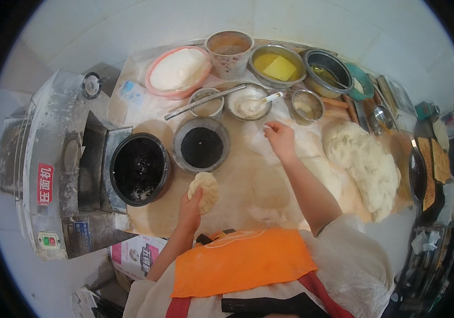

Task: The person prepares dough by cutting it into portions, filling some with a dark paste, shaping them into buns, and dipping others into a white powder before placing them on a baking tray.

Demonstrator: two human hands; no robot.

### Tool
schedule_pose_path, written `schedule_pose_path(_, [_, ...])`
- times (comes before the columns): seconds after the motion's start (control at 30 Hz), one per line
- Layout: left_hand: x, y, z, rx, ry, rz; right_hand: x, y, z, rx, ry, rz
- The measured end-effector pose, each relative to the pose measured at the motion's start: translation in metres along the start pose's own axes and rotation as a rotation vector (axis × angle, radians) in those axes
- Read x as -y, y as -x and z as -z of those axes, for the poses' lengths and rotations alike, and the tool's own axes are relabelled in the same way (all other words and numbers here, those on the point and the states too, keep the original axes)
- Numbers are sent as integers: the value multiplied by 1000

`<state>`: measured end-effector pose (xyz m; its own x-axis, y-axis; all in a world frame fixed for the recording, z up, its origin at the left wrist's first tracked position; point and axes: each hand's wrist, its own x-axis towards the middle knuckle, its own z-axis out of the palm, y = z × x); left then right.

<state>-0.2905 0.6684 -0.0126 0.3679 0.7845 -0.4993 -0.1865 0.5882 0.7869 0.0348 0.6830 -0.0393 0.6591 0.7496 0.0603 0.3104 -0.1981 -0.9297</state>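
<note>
My left hand (189,208) grips a round, flattened piece of dough (206,193) near the front of the table, thumb across its face. My right hand (280,139) is raised over the table with its fingertips pinched together; what they hold, if anything, is too small to name. Nearest to it is a metal bowl (232,108) of white powder with a white-handled spoon (272,97) in it. Close to the dough piece stands a grey bowl (177,142) with dark contents. A large mass of pale dough (362,164) lies to the right of my right forearm.
A dough-pressing machine (52,164) and a black tub (164,175) flank the left side. Along the back stand a pink basin (151,87), a tall bucket (229,38), a pan of yellow liquid (259,79) and a dark pot (348,79). A metal rod (206,100) lies across a small container.
</note>
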Motion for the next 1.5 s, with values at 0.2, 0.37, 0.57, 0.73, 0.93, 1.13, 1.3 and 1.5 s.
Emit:
schedule_pose_path(0.2, [4,2,7,66,145,50,23,5,-21,157,-171,-134])
schedule_pose_path(0.37, [-6,7,7,57,-567,-281,7,47,-36,445,-60,-172])
schedule_pose_path(0.57, [-10,18,17,96,-331,-228,30,82,-30,535,-9,-185])
schedule_pose_path(0.73, [-9,39,42,71,484,158,58,109,-50,620,-82,-122])
schedule_pose_path(0.93, [10,63,93,98,288,82,42,154,-58,600,164,135])
schedule_pose_path(1.13, [46,53,124,215,232,253,23,176,12,500,364,35])
schedule_pose_path(1.3, [33,36,38,341,98,230,1,180,147,126,409,-73])
schedule_pose_path(1.5, [54,39,-82,475,69,223,-61,168,364,-820,362,-46])
